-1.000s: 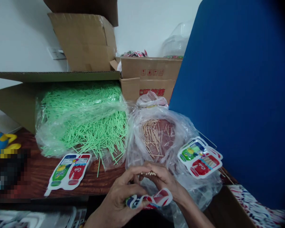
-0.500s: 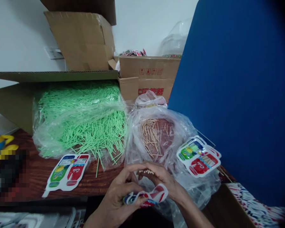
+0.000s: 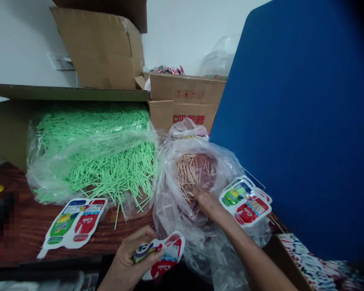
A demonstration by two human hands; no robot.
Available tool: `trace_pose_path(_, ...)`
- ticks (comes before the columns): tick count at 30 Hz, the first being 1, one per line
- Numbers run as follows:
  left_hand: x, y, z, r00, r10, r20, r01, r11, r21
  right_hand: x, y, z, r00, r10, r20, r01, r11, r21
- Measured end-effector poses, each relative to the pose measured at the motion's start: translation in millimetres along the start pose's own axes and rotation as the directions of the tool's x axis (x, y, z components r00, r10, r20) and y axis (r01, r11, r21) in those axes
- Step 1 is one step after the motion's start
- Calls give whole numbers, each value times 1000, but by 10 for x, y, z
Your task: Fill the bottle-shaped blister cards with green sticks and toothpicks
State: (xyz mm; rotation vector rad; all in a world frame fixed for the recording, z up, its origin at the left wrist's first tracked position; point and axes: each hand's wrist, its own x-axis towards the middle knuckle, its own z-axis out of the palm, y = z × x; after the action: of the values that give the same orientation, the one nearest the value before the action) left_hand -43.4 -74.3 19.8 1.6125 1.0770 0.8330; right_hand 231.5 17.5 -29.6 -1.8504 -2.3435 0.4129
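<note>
My left hand [image 3: 132, 256], near the front edge, grips a printed plastic candy pouch [image 3: 166, 258] with a red cola-bottle picture. The pouch bends in my fingers, its top edge bowed apart. My right hand [image 3: 206, 203] reaches into the clear plastic bag [image 3: 166, 182], its fingers drawn together over thin tan sticks [image 3: 186, 171]. Those sticks lie in a loose pile in the bag's opening. The fingertips are partly hidden among them. Right of that hand, several similar pouches [image 3: 245, 202] lie stacked, tan sticks showing through the top one's clear window.
Many green sticks [image 3: 109, 161] spill from a plastic-lined carton at left. Another printed pouch [image 3: 74, 222] lies on the wooden table [image 3: 118, 242]. Cardboard boxes [image 3: 185, 91] stand behind. A blue panel [image 3: 291, 133] rises at right, above a box of printed pouches [image 3: 309, 258].
My right hand has left the pouch and moved forward into the bag of sticks. My left hand has shifted left and down with the pouch. The view has shifted slightly right.
</note>
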Motion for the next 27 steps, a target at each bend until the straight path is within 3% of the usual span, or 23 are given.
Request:
trace_pose_path(4, 18, -67, -2, 1000, -22, 17, 22, 1000, -3, 44, -31, 26, 998, -41, 53, 49, 984, -170)
trace_pose_path(8, 43, -91, 15, 999, -31, 36, 31, 1000, -5, 148, -16, -36, 995, -38, 88, 52, 984, -168)
trace_pose_path(15, 34, -29, 3, 999, -25, 45, 26, 1000, -3, 159, 203, -223, 992, -34, 119, 34, 999, 2)
trace_pose_path(20, 33, -58, 21, 999, -22, 26, 24, 996, -83, 58, 357, -233, 1000, -1, 24, -5, 974, 227)
trace_pose_path(22, 49, -49, 43, 999, -42, 29, 46, 990, -133, 14, 306, -127, 995, 28, -91, 16, 896, 443)
trace_pose_path(25, 77, -15, 73, 993, -119, -11, 113, 965, -236, -60, 152, 144, 955, 154, -253, 112, 601, 791)
trace_pose_path(27, 93, 0, 80, 985, -171, -21, 156, 939, -305, -101, 68, 315, 944, 222, -243, 115, 468, 876)
